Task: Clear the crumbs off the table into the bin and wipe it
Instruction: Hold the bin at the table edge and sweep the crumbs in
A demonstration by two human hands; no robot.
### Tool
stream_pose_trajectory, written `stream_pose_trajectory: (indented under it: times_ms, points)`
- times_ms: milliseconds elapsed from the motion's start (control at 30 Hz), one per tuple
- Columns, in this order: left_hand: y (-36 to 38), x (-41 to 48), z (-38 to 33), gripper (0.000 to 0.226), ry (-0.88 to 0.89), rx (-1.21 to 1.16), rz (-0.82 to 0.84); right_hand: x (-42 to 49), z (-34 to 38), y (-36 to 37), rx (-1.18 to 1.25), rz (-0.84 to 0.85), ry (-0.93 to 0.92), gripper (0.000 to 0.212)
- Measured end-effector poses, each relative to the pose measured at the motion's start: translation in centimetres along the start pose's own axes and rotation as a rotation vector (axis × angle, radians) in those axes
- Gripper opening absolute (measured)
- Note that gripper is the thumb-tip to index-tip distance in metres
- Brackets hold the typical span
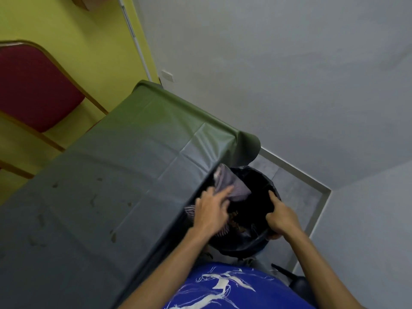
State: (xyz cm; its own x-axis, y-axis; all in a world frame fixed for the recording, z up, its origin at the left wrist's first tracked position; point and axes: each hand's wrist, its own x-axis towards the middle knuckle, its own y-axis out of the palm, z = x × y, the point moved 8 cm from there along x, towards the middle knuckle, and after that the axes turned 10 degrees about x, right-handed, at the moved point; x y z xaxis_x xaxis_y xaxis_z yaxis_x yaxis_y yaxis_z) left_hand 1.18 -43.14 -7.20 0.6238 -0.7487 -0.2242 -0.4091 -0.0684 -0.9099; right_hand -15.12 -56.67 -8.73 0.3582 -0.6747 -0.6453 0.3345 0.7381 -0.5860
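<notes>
A table (124, 152) under a grey-green plastic cover fills the left and middle, with a few dark smears and specks on its near part. A bin lined with a black bag (249, 237) stands just off the table's right edge. My left hand (211, 210) holds a striped grey cloth (231, 186) over the bin's mouth; the hand is blurred. My right hand (281, 217) grips the bag's rim on the right side, forefinger stretched out along it. Brown crumbs (235, 224) lie inside the bin.
A chair with a red seat (33, 85) and a wooden frame stands at the left beyond the table. White walls meet in a corner at the right, close behind the bin. A grey floor strip (301, 192) shows there.
</notes>
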Motion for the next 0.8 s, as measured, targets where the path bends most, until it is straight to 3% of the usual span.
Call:
stream_pose_trajectory:
  times_ms: [67,167,367,500,700,800]
  points:
    - [1.4,-1.2,-1.8,0.047,0.067,-0.036,0.057,0.1,-0.1,-0.2,0.016,0.001,0.011,0.081]
    - [-0.4,-0.1,-0.4,0.046,0.033,-0.102,-0.016,0.1,-0.3,-0.5,0.016,-0.006,0.01,0.084]
    - [-9.5,4.7,9.1,0.047,-0.255,-0.02,-0.283,-0.1,-0.5,0.2,0.013,0.006,0.012,0.085]
    - [-8.4,4.3,11.9,0.048,-0.388,0.121,-0.25,-0.1,-0.6,0.1,0.045,0.008,0.02,0.083]
    - [-5.1,1.1,6.8,0.049,-0.213,0.283,-0.213,0.4,-0.5,-0.1,0.076,0.014,0.022,0.082]
    - [-3.2,0.0,3.9,0.049,-0.058,0.19,-0.054,0.5,-0.2,-0.1,0.044,-0.001,0.001,0.083]
